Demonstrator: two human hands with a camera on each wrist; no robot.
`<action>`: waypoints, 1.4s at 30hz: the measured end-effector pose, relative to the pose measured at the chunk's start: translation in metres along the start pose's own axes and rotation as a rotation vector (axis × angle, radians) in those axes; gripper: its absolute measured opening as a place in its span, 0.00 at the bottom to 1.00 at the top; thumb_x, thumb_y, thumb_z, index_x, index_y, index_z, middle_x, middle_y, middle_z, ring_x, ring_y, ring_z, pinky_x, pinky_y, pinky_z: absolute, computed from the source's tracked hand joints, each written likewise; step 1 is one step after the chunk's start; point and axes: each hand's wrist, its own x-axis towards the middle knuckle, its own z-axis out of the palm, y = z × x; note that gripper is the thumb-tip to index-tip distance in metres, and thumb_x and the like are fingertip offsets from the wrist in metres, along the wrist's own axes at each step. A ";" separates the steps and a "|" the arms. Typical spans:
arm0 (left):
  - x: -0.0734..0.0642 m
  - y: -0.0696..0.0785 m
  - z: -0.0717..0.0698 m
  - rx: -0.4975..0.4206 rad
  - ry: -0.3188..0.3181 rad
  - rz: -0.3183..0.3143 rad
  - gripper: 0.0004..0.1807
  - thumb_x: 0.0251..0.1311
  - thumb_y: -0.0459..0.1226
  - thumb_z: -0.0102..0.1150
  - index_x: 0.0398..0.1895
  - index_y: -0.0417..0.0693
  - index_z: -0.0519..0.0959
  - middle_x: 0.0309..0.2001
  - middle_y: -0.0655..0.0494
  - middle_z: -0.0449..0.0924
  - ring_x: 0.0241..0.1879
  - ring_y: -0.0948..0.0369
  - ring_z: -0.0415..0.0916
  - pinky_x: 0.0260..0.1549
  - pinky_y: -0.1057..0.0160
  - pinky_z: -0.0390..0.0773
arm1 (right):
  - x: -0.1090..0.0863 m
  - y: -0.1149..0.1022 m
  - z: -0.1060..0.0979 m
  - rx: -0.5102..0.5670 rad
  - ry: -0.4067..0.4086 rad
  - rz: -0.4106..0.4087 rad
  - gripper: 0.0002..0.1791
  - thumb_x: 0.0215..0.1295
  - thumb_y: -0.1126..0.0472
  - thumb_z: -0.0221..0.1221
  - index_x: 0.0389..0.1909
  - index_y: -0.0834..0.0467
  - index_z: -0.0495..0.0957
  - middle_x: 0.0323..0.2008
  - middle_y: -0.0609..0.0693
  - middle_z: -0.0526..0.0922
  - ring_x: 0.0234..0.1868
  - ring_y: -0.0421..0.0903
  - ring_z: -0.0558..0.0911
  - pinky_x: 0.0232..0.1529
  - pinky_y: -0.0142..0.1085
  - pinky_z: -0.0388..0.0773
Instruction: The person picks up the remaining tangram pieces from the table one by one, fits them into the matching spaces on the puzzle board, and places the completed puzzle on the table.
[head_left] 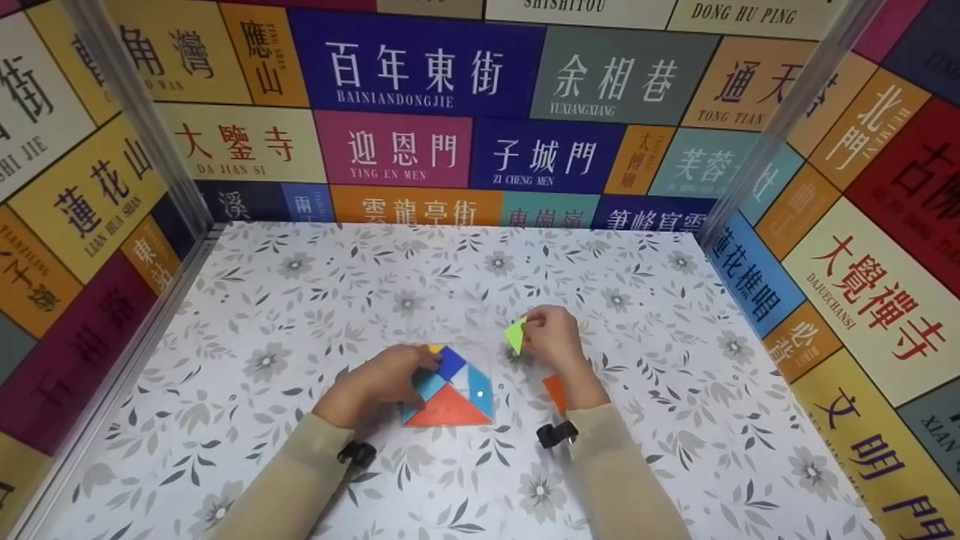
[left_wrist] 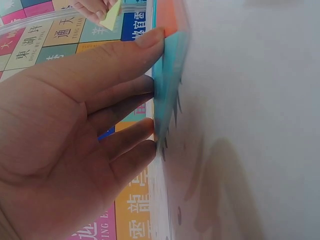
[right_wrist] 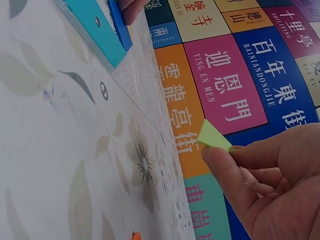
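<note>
My right hand (head_left: 556,337) pinches a yellow-green triangular tangram piece (head_left: 516,334) between thumb and fingertips, held off the table to the right of the other pieces. My left hand (head_left: 379,379) touches the left side of the tangram group with its thumb and fairly straight fingertips. In that group lie a red-orange triangle (head_left: 450,409), a dark blue square (head_left: 450,365) and a light blue piece (head_left: 479,391) on the right. Another light blue piece (left_wrist: 169,67) sits at the left fingers, and a bit of yellow (head_left: 435,349) shows past them. A pale gap (head_left: 460,380) lies between the pieces.
An orange piece (head_left: 553,391) lies on the table, partly hidden by the right forearm. The white tabletop (head_left: 315,480) carries a floral leaf print. Panels with printed characters (head_left: 416,60) stand behind and at both sides.
</note>
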 end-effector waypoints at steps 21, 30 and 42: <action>-0.003 0.001 -0.001 -0.005 -0.006 0.003 0.34 0.49 0.33 0.84 0.63 0.45 0.85 0.71 0.54 0.79 0.72 0.50 0.74 0.74 0.49 0.73 | -0.006 -0.009 0.014 -0.057 -0.034 -0.033 0.09 0.70 0.66 0.60 0.45 0.63 0.86 0.41 0.57 0.88 0.33 0.45 0.89 0.34 0.33 0.86; 0.000 0.003 -0.002 -0.015 -0.014 -0.019 0.34 0.50 0.33 0.83 0.65 0.46 0.84 0.72 0.54 0.78 0.74 0.50 0.72 0.76 0.48 0.71 | -0.007 -0.010 0.018 -0.075 -0.041 -0.016 0.09 0.70 0.64 0.62 0.47 0.61 0.86 0.39 0.54 0.88 0.35 0.45 0.88 0.37 0.36 0.86; 0.001 -0.001 -0.001 0.013 -0.010 0.031 0.34 0.48 0.33 0.83 0.63 0.43 0.85 0.69 0.49 0.81 0.70 0.49 0.76 0.73 0.47 0.74 | -0.011 -0.008 0.032 -0.106 -0.016 -0.117 0.06 0.68 0.67 0.63 0.40 0.61 0.87 0.37 0.54 0.88 0.32 0.44 0.87 0.30 0.32 0.83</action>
